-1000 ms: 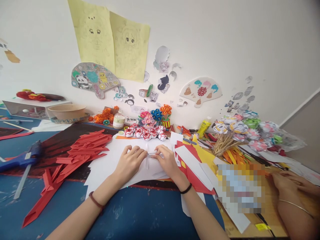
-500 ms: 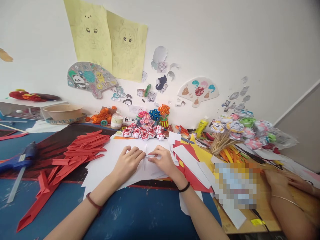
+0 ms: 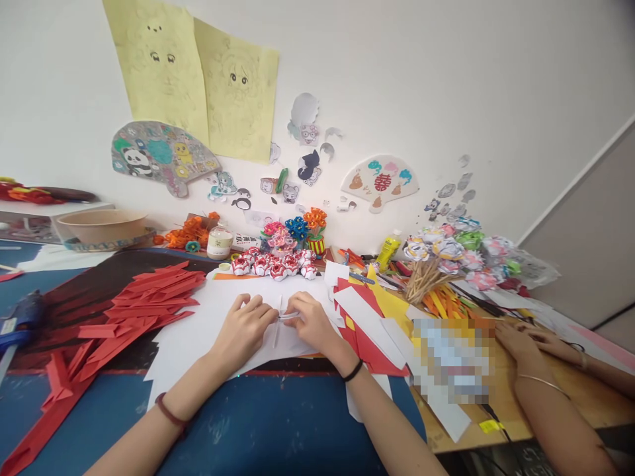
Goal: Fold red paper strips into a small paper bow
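Note:
Both hands meet over white paper sheets (image 3: 198,324). My left hand (image 3: 248,328) is closed, pinching one end of a thin white paper strip (image 3: 286,317) between thumb and fingers. My right hand (image 3: 313,322) pinches the same strip just to the right, fingertips close to those of the left. A second narrow white strip (image 3: 276,336) runs lengthwise under the fingers; whether it is joined to the held one I cannot tell. Just beyond the hands sit several red-and-white folded paper flowers (image 3: 278,266).
Folded red paper strips (image 3: 141,311) are piled at left, near a blue glue gun (image 3: 22,320). Red paper (image 3: 380,354) and paper flowers on sticks (image 3: 436,258) lie right. Another person's hands (image 3: 520,340) rest on the wooden table (image 3: 446,433). A glue bottle (image 3: 388,250) stands behind.
The camera has turned slightly right, so the scene sits further left. Both hands keep their pinch on the strip; the right fingers have shifted slightly, and more of the strip shows.

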Available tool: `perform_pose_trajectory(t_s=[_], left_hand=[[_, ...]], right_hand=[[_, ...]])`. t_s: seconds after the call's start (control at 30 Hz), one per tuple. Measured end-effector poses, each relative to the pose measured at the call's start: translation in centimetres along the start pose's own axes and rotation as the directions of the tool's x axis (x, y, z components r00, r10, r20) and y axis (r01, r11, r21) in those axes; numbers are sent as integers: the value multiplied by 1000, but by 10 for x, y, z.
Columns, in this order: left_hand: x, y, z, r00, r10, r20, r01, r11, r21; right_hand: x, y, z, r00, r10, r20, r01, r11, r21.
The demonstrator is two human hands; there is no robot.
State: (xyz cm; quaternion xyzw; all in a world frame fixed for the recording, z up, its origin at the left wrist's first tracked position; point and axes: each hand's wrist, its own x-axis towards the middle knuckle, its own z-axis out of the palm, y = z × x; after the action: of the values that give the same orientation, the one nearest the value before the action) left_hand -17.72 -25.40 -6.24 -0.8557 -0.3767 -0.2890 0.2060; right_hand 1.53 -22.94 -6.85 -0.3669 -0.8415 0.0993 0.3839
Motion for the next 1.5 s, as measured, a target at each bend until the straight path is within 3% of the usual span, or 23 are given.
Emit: perform_pose_trajectory(t_s=[0.17, 0.5, 0.67, 0.97, 1.1, 1.3, 1.5], left_hand=[[-1, -2, 1, 1000, -22, -19, 22, 1000, -10], [4, 3, 4, 998, -17, 56, 21, 996, -89], [7, 2, 3, 993, -12, 122, 34, 983, -178], [4, -2, 4, 988, 68, 139, -67, 998, -17], [5, 0, 1, 982, 74, 175, -71, 997, -21], [5, 6, 0, 977, 77, 200, -59, 994, -95], [4, 3, 1, 979, 33, 201, 1, 986, -166]], right_hand=[[0, -3, -1, 996, -64, 64, 62, 997, 41], [-3, 9, 5, 998, 11, -58, -14, 998, -59], [-4, 10, 5, 996, -14, -87, 4, 993, -114], [-2, 7, 6, 999, -18, 41, 21, 997, -80], [-2, 6, 4, 996, -52, 69, 56, 996, -65], [-3, 8, 5, 999, -24, -24, 22, 997, -77], [-4, 8, 7, 999, -25, -41, 24, 999, -27]])
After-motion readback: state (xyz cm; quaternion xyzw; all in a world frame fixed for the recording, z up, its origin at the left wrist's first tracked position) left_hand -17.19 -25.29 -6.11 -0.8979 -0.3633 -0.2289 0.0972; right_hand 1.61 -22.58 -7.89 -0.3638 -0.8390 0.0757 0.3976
